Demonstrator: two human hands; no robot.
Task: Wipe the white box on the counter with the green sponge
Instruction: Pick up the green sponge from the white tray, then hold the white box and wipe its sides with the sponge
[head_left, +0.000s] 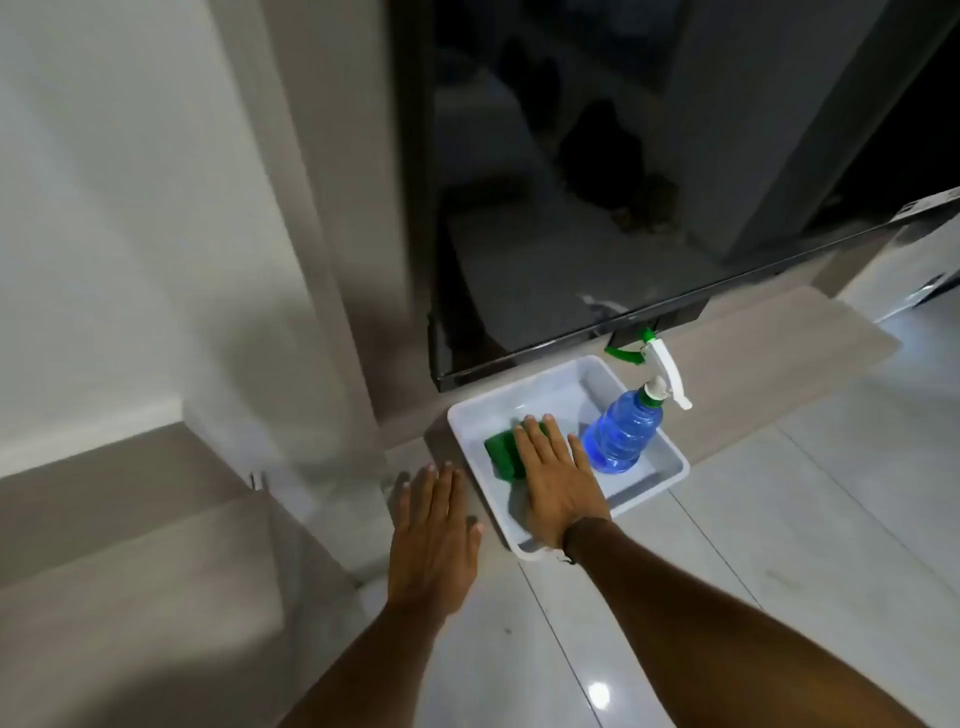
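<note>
**Operator:** While the right hand (558, 480) lies flat inside the white box (675, 465), where is the green sponge (501, 453) relative to that box?

**Inspector:** The sponge rests on the box floor, in the half nearer the person, toward the left wall. The right hand covers its right portion, fingers spread and extended, palm pressing down. No pinch is visible; the sponge is held by downward pressure only.

**Operator:** State of the left hand (434, 535)?

**Inspector:** Open, fingers spread, flat on the desk (753, 332) edge just outside the box's left wall. It holds nothing. Whether it touches the box rim cannot be determined.

**Operator:** Which relation governs the next stroke?

**Inspector:** The box's long axis runs from its near corner away and to the right. Unwiped floor lies farther along that axis, beyond the fingertips. The right hand is the nearer one and already on the sponge.

**Operator:** Obstructions?

**Inspector:** A blue spray bottle (623, 434) stands inside the box at its right side, just beside the right hand. A stroke to the right would probably strike it; judged safest is travel along the left wall.
</note>
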